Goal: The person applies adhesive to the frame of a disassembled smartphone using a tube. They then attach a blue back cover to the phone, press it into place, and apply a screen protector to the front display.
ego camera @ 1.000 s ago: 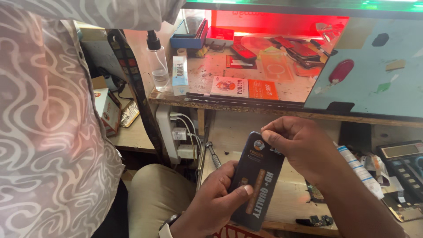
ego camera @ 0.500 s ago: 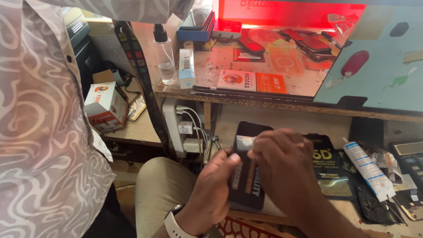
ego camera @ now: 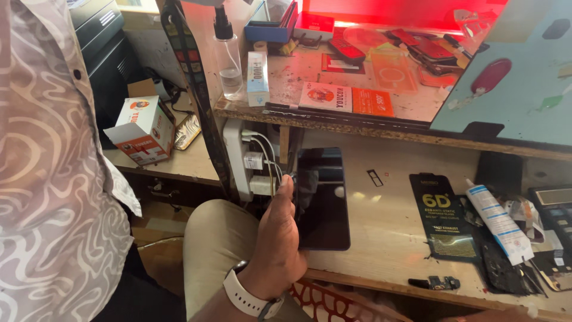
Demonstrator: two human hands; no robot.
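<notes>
Left hand point(ego camera: 280, 238), at six o'clock on the lower shelf point(ego camera: 393, 220), grips the black phone point(ego camera: 322, 200) by its left edge, thumb over the rim, fingers curled behind; the phone rests screen up, touching the wood. Right hand is out of sight. Judging by this, the phone is being steadied; next calls for a firm, level hold, clear of the charger cables point(ego camera: 265, 161) at nine o'clock.
</notes>
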